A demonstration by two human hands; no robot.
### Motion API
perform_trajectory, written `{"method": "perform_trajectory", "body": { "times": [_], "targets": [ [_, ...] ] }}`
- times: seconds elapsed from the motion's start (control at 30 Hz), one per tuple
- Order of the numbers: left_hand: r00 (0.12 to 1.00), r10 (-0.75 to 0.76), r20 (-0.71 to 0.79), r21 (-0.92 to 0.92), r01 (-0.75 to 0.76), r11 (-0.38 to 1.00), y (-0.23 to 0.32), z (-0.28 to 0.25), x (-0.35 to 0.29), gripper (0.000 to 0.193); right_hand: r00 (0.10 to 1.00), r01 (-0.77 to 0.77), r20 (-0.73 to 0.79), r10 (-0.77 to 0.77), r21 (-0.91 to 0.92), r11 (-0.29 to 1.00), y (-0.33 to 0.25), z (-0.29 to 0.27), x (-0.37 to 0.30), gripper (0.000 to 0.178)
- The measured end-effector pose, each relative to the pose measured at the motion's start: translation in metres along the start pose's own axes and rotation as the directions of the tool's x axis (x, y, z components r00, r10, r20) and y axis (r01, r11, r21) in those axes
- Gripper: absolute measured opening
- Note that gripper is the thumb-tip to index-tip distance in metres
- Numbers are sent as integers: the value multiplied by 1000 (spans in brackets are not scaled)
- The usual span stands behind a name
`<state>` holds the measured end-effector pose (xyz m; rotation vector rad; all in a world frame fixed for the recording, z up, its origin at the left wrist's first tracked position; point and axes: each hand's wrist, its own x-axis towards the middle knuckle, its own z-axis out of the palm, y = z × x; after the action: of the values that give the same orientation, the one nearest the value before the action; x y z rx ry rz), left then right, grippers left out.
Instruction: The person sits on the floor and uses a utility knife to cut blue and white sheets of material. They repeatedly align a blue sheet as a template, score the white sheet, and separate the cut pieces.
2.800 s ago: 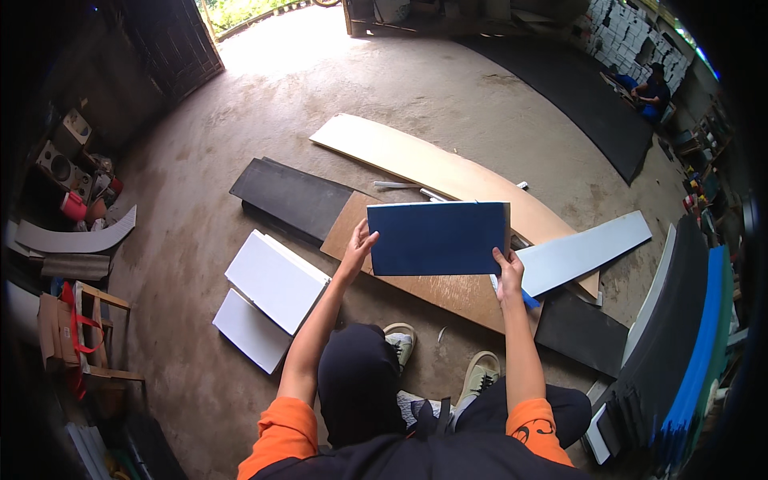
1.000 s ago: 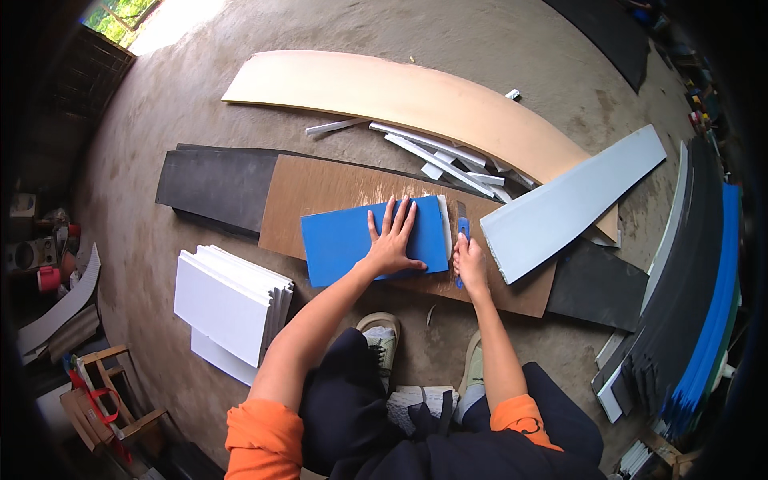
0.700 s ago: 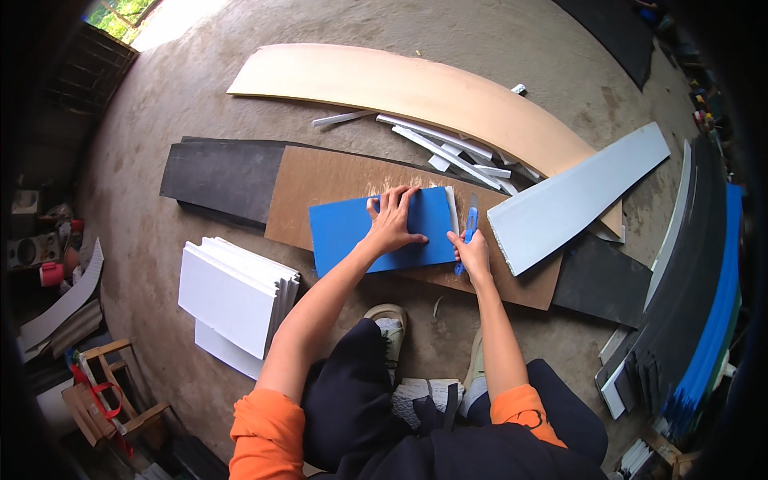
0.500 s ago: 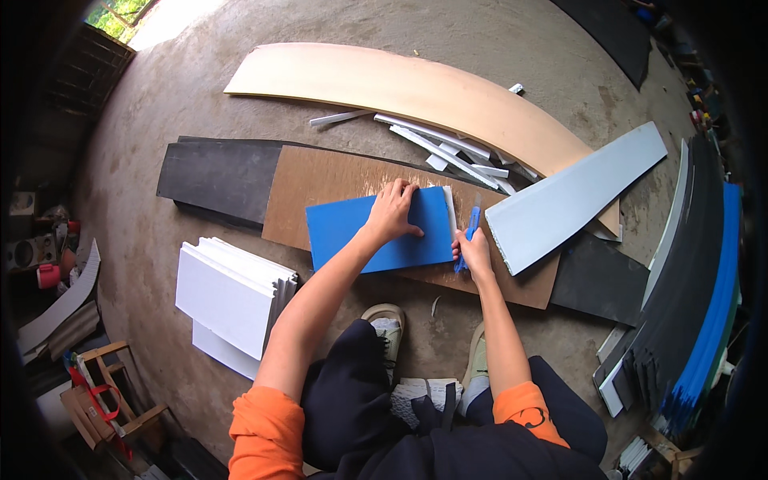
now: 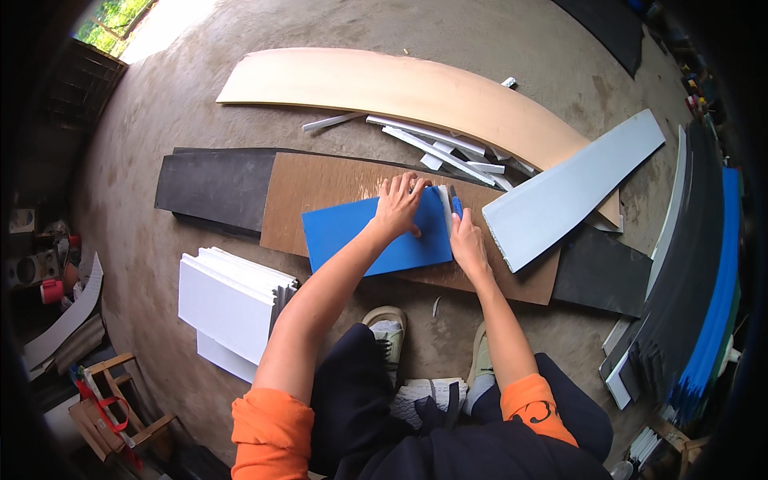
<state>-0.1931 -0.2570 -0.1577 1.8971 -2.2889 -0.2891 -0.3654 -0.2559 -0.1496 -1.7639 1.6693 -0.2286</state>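
Observation:
A blue rectangular panel [image 5: 352,236] lies flat on a brown board [image 5: 320,188] on the concrete floor. My left hand [image 5: 398,204] is spread flat on the panel's upper right part, pressing it down. My right hand [image 5: 466,240] is at the panel's right edge, closed around a blue-handled cutter [image 5: 456,202] whose tip points away from me along that edge. A narrow pale strip shows just beside the cutter at the panel's right end.
A stack of white panels [image 5: 228,300] lies left of my knees. A black sheet [image 5: 212,180], a long curved tan board [image 5: 400,84], white offcut strips [image 5: 444,148] and a grey-white plank [image 5: 572,188] surround the brown board. Black and blue sheets [image 5: 704,280] lean at right.
The blue panel went from held up in both hands to lying flat on the brown board. My left hand slid toward its right end, and my right hand brought the cutter up along the right edge.

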Motion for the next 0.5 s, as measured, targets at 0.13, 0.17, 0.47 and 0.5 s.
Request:
{"method": "perform_trajectory", "body": {
  "times": [0.13,0.17,0.47,0.5],
  "targets": [
    [998,-61,26,-21,61,998,13,-4,-13,94,991,128,82,-109,-295,947,-19,-9,0,27],
    [996,-70,55,-22,72,997,16,-5,-14,91,992,126,68,-110,-314,941,-18,-7,3,27],
    [956,-127,264,-11,134,991,28,7,-14,88,989,146,30,-145,-382,913,-25,1,15,28],
    [948,-110,299,-13,119,993,26,8,-12,89,989,147,41,-143,-389,909,-25,1,18,29]
  ]
}}
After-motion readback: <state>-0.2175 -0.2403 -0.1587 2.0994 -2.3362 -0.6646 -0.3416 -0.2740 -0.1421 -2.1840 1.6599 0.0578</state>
